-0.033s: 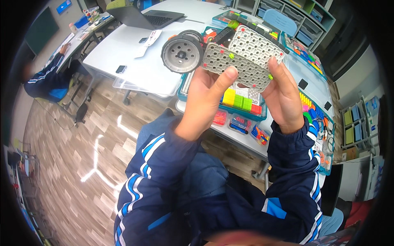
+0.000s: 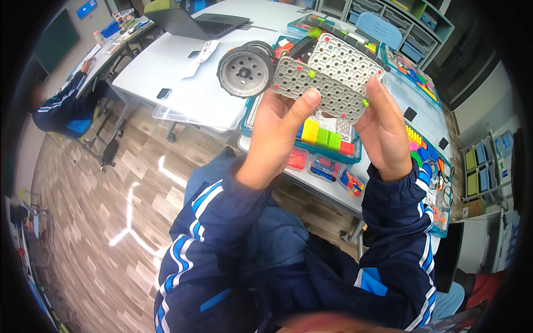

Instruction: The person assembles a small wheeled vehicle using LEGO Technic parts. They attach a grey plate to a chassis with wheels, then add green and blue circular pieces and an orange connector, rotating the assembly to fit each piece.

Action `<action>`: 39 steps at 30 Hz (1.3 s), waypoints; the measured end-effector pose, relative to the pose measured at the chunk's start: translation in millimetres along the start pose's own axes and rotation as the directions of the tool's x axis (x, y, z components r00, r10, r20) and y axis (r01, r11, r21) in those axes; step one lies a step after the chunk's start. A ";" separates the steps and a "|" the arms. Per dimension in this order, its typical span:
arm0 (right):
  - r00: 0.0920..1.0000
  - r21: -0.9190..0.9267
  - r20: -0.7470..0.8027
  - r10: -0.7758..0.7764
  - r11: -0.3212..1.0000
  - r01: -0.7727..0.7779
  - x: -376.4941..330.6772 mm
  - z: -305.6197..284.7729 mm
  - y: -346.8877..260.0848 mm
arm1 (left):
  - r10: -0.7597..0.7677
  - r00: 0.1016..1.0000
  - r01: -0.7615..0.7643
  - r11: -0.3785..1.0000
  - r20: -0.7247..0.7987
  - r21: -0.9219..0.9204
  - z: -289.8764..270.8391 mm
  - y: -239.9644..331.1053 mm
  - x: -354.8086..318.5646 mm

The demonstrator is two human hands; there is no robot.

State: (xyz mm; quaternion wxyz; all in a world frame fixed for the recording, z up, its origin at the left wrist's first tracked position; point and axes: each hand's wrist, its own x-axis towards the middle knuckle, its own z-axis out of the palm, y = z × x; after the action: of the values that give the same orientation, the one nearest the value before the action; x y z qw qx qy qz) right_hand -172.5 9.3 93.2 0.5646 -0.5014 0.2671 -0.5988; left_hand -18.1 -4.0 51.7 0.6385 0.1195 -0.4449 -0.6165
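Both my hands hold up a toy vehicle point(image 2: 319, 91) built from light grey perforated plates, joined by small red and lime pins. A large grey wheel point(image 2: 244, 73) with a black tyre sticks out at its left end, and a second wheel shows partly behind it. My left hand point(image 2: 277, 130) grips the lower left part, thumb on the plate's face and the other fingers hidden underneath. At the right end, my right hand point(image 2: 384, 130) has its thumb or a finger against the plate's edge. Below the vehicle sits a teal parts tray point(image 2: 316, 150) with yellow, green and red blocks.
Small clear boxes point(image 2: 325, 167) of coloured parts line the near table edge. More trays of parts point(image 2: 425, 166) lie to the right. A laptop point(image 2: 200, 23) and a folded paper point(image 2: 201, 58) are on the white table point(image 2: 147, 64). Another person point(image 2: 66, 108) sits at the far left.
The vehicle and my hands have shifted very slightly to the left. My grip looks the same.
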 end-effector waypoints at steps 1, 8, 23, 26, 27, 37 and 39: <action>1.000 0.013 0.015 -0.012 1.000 0.012 0.4 -1.4 0.3 | 0.025 1.000 -0.024 0.999 -0.011 0.027 -2.0 -0.2 1.1; 0.898 -0.369 -0.214 -0.384 0.883 0.290 10.8 -17.5 -3.6 | 0.028 0.996 -0.025 0.999 -0.083 0.027 -18.6 3.8 8.5; 0.884 -0.333 0.042 -0.466 0.828 0.452 -8.6 -7.9 -10.7 | -0.243 0.969 0.242 0.887 0.050 -0.393 -39.5 17.3 17.6; 0.869 -0.332 0.056 -0.491 0.812 0.480 -10.1 -8.6 -11.3 | -0.270 0.960 0.274 0.850 0.074 -0.450 -41.7 16.3 18.3; 0.871 -0.322 0.060 -0.487 0.817 0.479 -10.6 -8.5 -11.5 | -0.275 0.958 0.280 0.835 0.082 -0.474 -41.4 16.0 18.0; 0.919 -0.324 0.124 -0.375 0.860 0.394 -28.7 15.5 -4.9 | -0.034 0.994 0.018 0.990 -0.108 -0.141 -27.3 11.5 13.7; 0.930 -0.342 0.141 -0.339 0.865 0.367 -33.1 20.0 -5.9 | -0.013 0.983 -0.003 0.996 -0.182 -0.085 -28.1 12.3 13.4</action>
State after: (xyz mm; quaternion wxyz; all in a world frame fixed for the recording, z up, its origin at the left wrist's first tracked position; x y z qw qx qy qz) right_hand -161.5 46.8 95.6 0.3530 -0.6596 0.2548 -0.6127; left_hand 8.4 -24.5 49.8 0.6795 0.1492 -0.3577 -0.6230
